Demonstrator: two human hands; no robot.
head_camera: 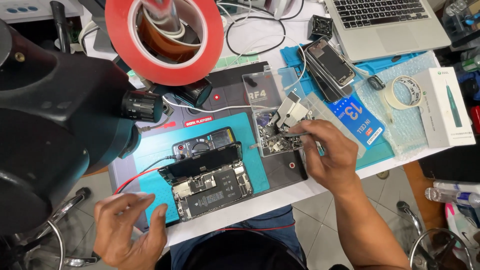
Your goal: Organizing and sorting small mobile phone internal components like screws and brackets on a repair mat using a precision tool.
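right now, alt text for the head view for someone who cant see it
A person's right hand picks with tweezers in a clear box of small metal parts, while the left hand rests beside an opened phone on a teal mat.

Your tweezers (280,134) are thin, metal and nearly level, their tips pointing left into the clear plastic parts box (272,117), which sits open right of centre, its near half heaped with small silvery pieces. Left of it and nearer lies 1 opened phone (212,190), flat, insides showing.
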